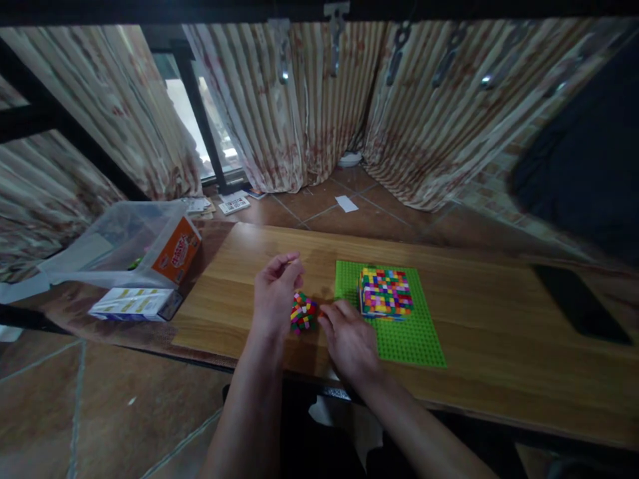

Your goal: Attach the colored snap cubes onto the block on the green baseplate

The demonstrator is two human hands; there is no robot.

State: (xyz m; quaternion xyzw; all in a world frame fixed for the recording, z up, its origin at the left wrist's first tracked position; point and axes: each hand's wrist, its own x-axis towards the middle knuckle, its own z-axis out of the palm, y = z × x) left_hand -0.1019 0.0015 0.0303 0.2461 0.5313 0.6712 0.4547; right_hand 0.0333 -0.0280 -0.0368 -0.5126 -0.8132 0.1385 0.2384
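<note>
A small heap of colourful toy bricks (pixel 303 313) lies on the wooden table between my two hands. My left hand (pixel 273 293) is raised just left of the heap, fingers closed in a pinch; a tiny yellowish spot shows at the fingertips, too small to name. To the right of the heap, my right hand (pixel 352 339) is low over the table, its thumb and fingers drawn together beside the bricks. What it pinches, if anything, is unclear. Beyond it, a multicoloured block of stacked bricks (pixel 387 291) stands on a green studded baseplate (pixel 412 342).
A clear plastic bin (pixel 124 229) with an orange label and a white-and-yellow box (pixel 134 304) stand left of the table (pixel 489 319). A dark flat object (pixel 579 303) lies at the right. Curtains (pixel 319 106) hang behind; papers lie on the tiled floor.
</note>
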